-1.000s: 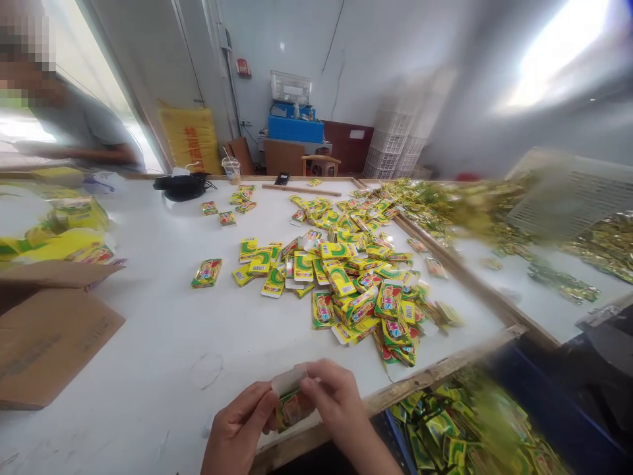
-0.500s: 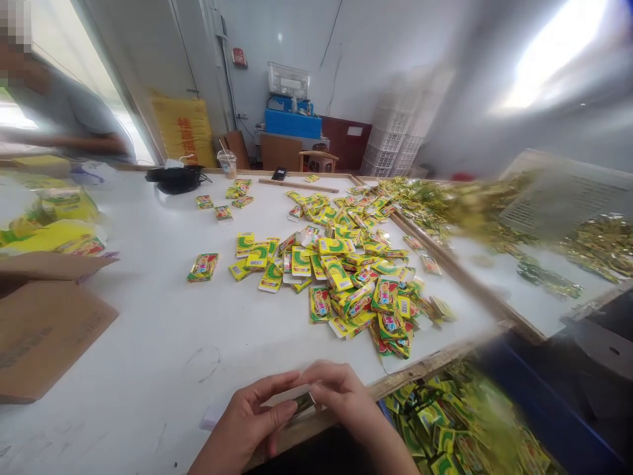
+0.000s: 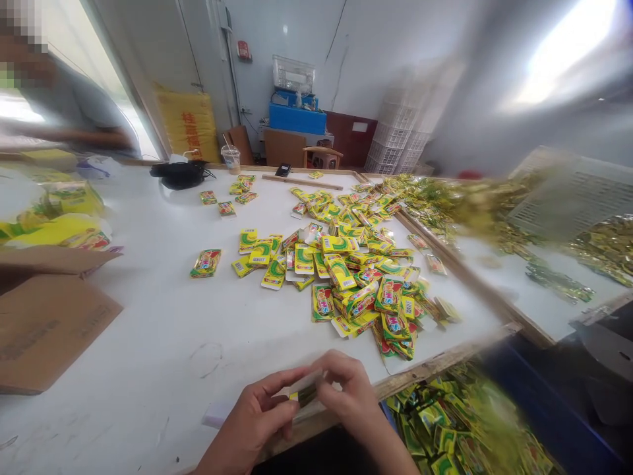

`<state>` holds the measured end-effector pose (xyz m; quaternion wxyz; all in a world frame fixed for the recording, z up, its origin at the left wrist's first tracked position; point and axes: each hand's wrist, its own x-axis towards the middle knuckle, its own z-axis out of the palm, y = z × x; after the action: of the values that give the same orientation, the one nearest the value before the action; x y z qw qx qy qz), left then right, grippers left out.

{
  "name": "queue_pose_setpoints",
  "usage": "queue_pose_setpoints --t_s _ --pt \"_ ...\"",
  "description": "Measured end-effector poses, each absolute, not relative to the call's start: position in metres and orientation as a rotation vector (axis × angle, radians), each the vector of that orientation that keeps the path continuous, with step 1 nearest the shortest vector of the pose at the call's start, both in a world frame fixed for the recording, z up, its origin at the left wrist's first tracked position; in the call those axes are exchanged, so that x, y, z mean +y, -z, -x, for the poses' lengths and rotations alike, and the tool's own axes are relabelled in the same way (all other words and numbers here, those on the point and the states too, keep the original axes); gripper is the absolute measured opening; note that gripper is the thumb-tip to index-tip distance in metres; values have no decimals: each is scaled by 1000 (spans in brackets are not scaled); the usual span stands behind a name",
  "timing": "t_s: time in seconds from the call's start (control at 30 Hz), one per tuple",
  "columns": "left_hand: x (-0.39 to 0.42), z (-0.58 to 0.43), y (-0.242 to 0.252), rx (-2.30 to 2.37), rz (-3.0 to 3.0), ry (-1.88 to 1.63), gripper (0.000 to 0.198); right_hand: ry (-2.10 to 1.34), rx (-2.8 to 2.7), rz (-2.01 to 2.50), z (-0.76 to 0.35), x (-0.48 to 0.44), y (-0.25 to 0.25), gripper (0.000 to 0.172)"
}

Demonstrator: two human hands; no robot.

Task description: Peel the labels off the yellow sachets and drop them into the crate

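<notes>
Above the near wooden edge of the white rectangular tabletop point(image 3: 158, 330), the left hand point(image 3: 264, 412) and the right hand point(image 3: 349, 389) are closed by thumb and fingers on opposite ends of a small, flat card carton with a white flap and a yellow patch point(image 3: 307, 390); much of it is hidden by the fingers. Beyond the hands, from the middle of the surface towards its right edge, lies a loose heap of yellow-and-green printed fruit cartons point(image 3: 341, 274), some overlapping, some with white flaps showing. One flat red, yellow and green carton point(image 3: 206, 263) lies apart, left of the heap. At the left edge is an open brown cardboard box point(image 3: 54, 330). Near the far edge are a black fabric pouch point(image 3: 180, 175), a clear plastic cup with a straw point(image 3: 231, 158) and a black phone point(image 3: 283, 170). A long wooden strip point(image 3: 465, 284) bounds the right side, with shiny gold-green foil packets point(image 3: 430, 201) beyond it. Below the near right corner, green and yellow packets point(image 3: 435, 422) fill a blue bin point(image 3: 537, 392).
</notes>
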<state>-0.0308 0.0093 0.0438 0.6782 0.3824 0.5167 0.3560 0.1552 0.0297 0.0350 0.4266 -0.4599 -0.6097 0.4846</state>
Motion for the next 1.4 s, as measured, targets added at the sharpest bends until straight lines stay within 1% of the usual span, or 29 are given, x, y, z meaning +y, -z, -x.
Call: queue_pose_setpoints --t_s 0.07,0.17,0.23,0.33,0.43,0.5,0.63,0.7,0.77,0.87,0.93,1.03,1.13,1.23,1.3,1.4 --pt "13 29 -39 1192 -886 -874 50 -1174 -1497 1132 -152 36 -34 32" --pt "18 32 -27 1268 -1044 -957 41 -1243 -1425 999 -152 43 -29 20" --pt "20 34 -17 1284 -1237 -988 36 -1306 -1370 958 -154 46 -26 16" --pt "22 35 -8 1275 -1499 -1063 34 -1353 -1276 1008 -156 46 -22 15" --pt "24 31 -9 1334 -1606 -1123 32 -1369 -1235 1075 -155 45 -19 19" --pt "26 29 -13 1340 -1632 -1130 32 -1346 -1247 1099 -155 45 -19 18" --pt "29 31 -15 1203 -1766 -1152 30 -1258 -1373 1095 -160 41 -24 14" --pt "27 35 -11 1167 -1850 -1181 33 -1170 -1472 1094 -162 39 -28 11" --pt "25 40 -6 1153 -1915 -1175 39 -1076 -1545 1085 -163 36 -29 18" --pt "20 44 0 1185 -1930 -1130 50 -996 -1604 1026 -161 33 -28 26" --pt "18 44 2 1225 -1921 -1115 52 -971 -1617 999 -161 32 -26 26" --pt "17 44 4 1203 -1960 -1106 47 -937 -1621 1003 -162 28 -21 24" --pt "12 44 5 1158 -1952 -1090 42 -883 -1674 997 -159 18 -11 25" --pt "7 42 -3 1097 -1861 -1047 31 -847 -1708 987 -152 10 -2 27" --pt "11 37 -12 1116 -1762 -987 24 -851 -1650 1002 -156 9 -3 23" --pt "41 22 -23 1244 -1682 -849 26 -805 -1372 1161 -200 5 -14 13"
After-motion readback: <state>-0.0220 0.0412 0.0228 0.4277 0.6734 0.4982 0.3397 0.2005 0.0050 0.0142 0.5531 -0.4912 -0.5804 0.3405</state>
